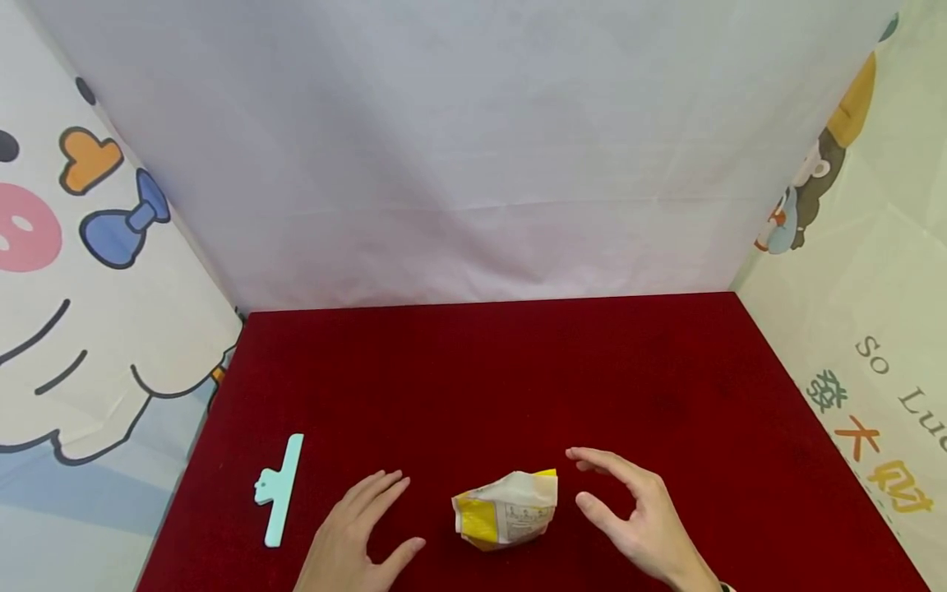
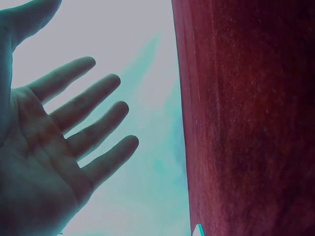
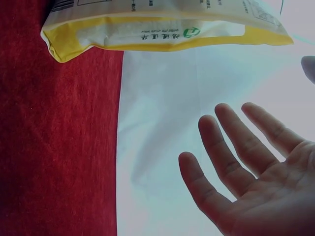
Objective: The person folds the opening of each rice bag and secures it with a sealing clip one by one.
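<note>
A crumpled white and yellow packet with printed panels lies on the dark red cloth between my two hands. My left hand is a little to its left, fingers extended and thumb spread, touching nothing; the left wrist view shows the bare palm. On the packet's other side my right hand is held apart from it, with fingers slightly bent and nothing in the grasp. The packet's yellow-edged end appears at the top of the right wrist view. Left of my left hand lies a pale mint clip with a long straight bar.
Dark red cloth covers the table. A plain white sheet hangs behind it. Printed cartoon sheets flank the table, one on the left and one with lettering on the right.
</note>
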### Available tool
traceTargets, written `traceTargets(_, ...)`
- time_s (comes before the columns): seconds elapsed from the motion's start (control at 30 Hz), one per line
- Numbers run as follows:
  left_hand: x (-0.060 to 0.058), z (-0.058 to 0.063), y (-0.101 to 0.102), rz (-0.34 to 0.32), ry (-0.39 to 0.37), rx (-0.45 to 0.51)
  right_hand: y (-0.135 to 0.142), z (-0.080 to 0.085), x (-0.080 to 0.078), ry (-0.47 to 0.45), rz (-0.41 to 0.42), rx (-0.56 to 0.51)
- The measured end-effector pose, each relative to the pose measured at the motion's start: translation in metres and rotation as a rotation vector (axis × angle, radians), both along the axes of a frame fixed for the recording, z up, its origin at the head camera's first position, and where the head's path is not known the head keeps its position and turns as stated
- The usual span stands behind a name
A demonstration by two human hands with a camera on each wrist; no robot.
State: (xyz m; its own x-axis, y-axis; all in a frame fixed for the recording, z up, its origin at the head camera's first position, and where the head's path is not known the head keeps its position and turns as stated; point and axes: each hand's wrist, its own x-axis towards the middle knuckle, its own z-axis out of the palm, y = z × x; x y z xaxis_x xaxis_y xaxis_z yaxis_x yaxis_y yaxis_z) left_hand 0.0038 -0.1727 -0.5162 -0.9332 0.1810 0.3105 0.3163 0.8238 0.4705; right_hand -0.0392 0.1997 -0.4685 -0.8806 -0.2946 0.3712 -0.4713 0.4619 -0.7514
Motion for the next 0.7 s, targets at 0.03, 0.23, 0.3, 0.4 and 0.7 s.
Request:
traceTargets(0.03, -0.0001, 0.0, 0.0003, -0.003, 0.005, 0.003, 0.0, 0.0001, 0.0001, -0.006, 0.0, 0.003)
traceTargets(0.23, 0.0, 0.0006, 0.0017, 0.001, 0.061, 0.026, -0.0004, 0.0006, 0.0, -0.037, 0.0, 0.013)
traceTargets(0.3, 0.0, 0.001, 0.0021, 0.004, 0.077, 0.032, -0.0009, 0.0007, -0.0001, -0.037, 0.0, 0.014)
traceTargets(0.4, 0.0003, 0.0016, 0.0029, 0.009, 0.092, 0.033, -0.002, 0.0006, 0.0006, -0.031, 0.003, 0.018)
traceTargets(0.7, 0.0017, -0.0009, 0.0062, 0.01, 0.12, 0.053, -0.0021, -0.0018, 0.0011, 0.002, 0.015, 0.012)
